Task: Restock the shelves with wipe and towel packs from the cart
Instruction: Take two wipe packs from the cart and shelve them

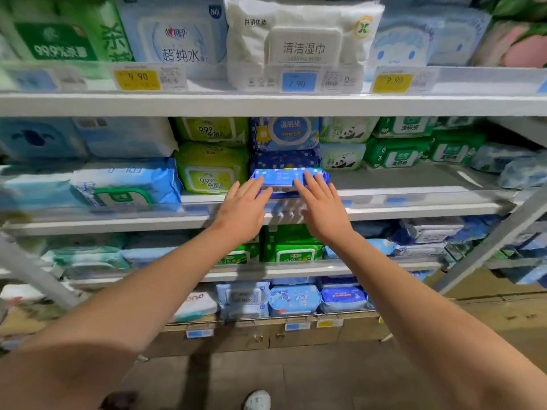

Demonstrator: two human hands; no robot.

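- Left hand (241,213) reaches toward 12 o'clock, fingers straight and spread, tips on the blue wipe pack (288,178).
- Right hand (324,210) mirrors it, fingers straight and apart, also touching the pack.

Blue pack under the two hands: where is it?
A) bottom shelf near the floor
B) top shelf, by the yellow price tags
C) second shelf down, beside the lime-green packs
C: the left hand and right hand lay straight fingers on the blue pack on the second shelf, right of the lime-green packs.
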